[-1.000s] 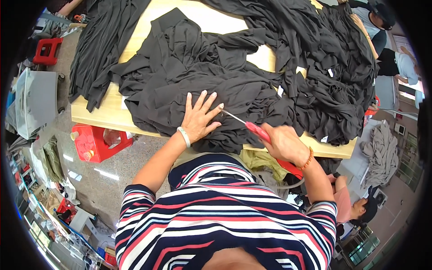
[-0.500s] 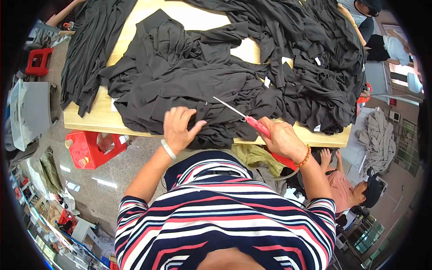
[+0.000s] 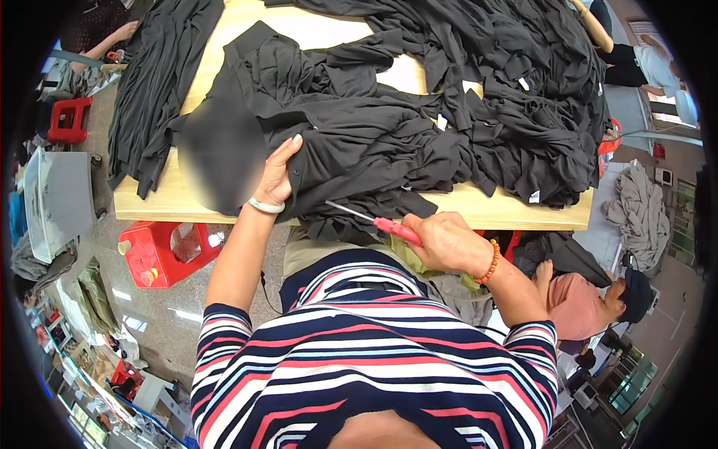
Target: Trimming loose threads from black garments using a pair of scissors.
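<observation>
A dark grey garment (image 3: 359, 138) lies rumpled along the near edge of the wooden table. My left hand (image 3: 277, 178), a pale bangle at its wrist, rests at this cloth with the thumb stretched upward. A blurred patch beside it hides the other fingers, so their grip cannot be made out. My right hand (image 3: 451, 243) is closed round the handle of a red-handled tool with a thin metal shaft (image 3: 396, 230). The shaft points left, over the garment's near folds and to the right of my left hand.
More dark garments (image 3: 523, 97) are heaped across the table (image 3: 161, 196). A red plastic stool (image 3: 153, 254) stands below its left front edge, near a clear wheeled bin (image 3: 63, 202). At the right is a co-worker in a pink top (image 3: 580, 310).
My left hand has moved up and left onto the cloth and turned. My right hand has drawn the red-handled tool left and nearer to me.
</observation>
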